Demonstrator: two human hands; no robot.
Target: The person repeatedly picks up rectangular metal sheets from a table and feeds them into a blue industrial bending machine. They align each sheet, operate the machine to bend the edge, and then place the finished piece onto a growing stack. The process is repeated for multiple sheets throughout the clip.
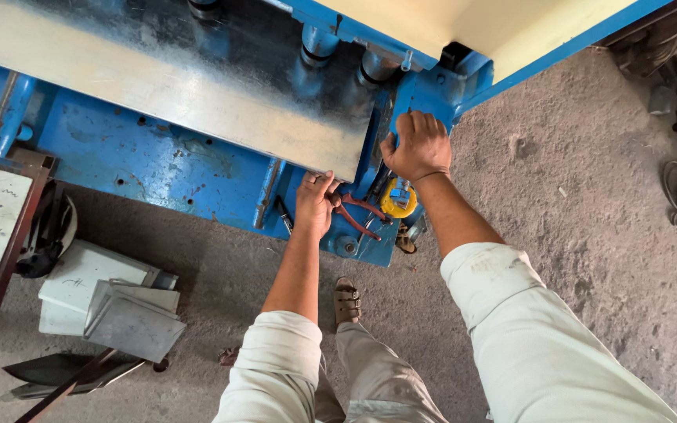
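The left hand (315, 202) pinches the near corner of a galvanised metal sheet (158, 86) that lies flat on the blue machine bed (143, 160), fingers closed on its edge. The right hand (418, 145) is just beyond and to the right of it, wrapped shut around a blue part of the machine frame (432, 98) at the sheet's end. Below the right hand lie a yellow tape measure (398, 197) and red-handled pliers (358, 215), between the two wrists. To position the sheet well, it seems wise to keep it flat against the bed, hold the pinch on the very corner, well clear of the rollers, and brace steadily with the right hand. Cut sheet pieces (115, 301) rest on the floor (589, 204), well to the left.
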